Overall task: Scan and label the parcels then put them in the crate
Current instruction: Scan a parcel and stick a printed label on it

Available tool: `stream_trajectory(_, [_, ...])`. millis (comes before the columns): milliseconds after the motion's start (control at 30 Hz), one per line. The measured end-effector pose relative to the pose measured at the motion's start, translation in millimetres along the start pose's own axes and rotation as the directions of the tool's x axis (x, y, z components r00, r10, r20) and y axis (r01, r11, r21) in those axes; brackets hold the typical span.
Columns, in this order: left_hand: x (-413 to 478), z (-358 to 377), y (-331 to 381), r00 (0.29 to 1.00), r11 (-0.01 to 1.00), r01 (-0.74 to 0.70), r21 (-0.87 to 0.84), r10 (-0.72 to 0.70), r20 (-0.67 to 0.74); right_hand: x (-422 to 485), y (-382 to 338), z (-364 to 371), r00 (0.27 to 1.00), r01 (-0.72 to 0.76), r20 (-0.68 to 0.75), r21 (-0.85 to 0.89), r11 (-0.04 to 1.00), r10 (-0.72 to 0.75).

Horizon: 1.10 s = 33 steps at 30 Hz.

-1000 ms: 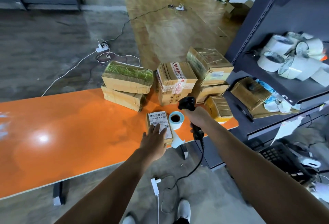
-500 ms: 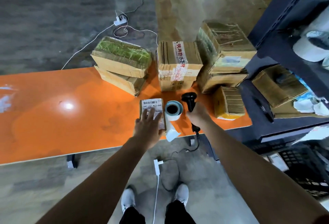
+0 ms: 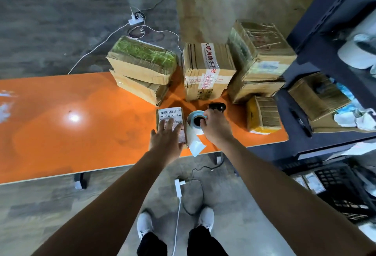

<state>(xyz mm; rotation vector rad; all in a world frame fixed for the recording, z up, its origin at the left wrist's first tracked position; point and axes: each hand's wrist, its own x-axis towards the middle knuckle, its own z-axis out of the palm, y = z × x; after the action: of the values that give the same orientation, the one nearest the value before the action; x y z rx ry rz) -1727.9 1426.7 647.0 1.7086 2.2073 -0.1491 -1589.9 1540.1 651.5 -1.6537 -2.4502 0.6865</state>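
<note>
The orange worktop (image 3: 61, 133) carries the small parcel (image 3: 169, 113) at its near edge. Well right of that parcel and lower, the black crate (image 3: 345, 190) is cut off by the frame. Behind the small parcel stand stacked parcels (image 3: 205, 72); just right of it, the label roll (image 3: 193, 130). The left grip (image 3: 165, 137) lies flat on it, fingers straight, hiding its lower print. The right grip (image 3: 215, 128) curls round the scanner (image 3: 217, 106), handle hidden, touching the roll.

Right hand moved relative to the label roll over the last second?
Yes. The right hand has shifted left onto the label roll, now touching its core; earlier it was clear of the roll, to its right.
</note>
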Motion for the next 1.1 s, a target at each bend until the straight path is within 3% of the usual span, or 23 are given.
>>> stream_trajectory(133, [-4, 1, -10, 1.000, 1.000, -0.002, -0.006, 0.002, -0.004, -1, -18, 18, 0.994, -0.020, 0.102, -0.088, 0.996, 0.029])
stream_trajectory(433, [-7, 3, -14, 1.000, 1.000, -0.021, -0.021, 0.021, -0.001, 1, -19, 27, 0.992, -0.014, 0.116, -0.198, 0.980, 0.038])
stream_trajectory(633, [-7, 1, -15, 1.000, 0.999, -0.028, -0.026, 0.028, -0.001, -4, -10, 28, 0.986, 0.105, 0.145, -0.180, 0.978, -0.080])
stream_trajectory(733, [-8, -2, -14, 1.000, 0.999, -0.029, -0.031, 0.029, -0.002, -1, -9, 32, 0.970, 0.192, 0.199, -0.263, 0.946, -0.141])
stream_trajectory(933, [-9, -3, -13, 1.000, 0.999, -0.031, -0.039, 0.031, 0.005, 5, -13, 38, 0.980, 0.175, 0.137, -0.274, 0.946, -0.142])
stream_trajectory(1100, [-8, -6, -14, 0.999, 0.997, -0.040, -0.070, 0.042, 0.030, 3, -9, 32, 0.992, 0.118, 0.052, -0.140, 0.983, -0.111])
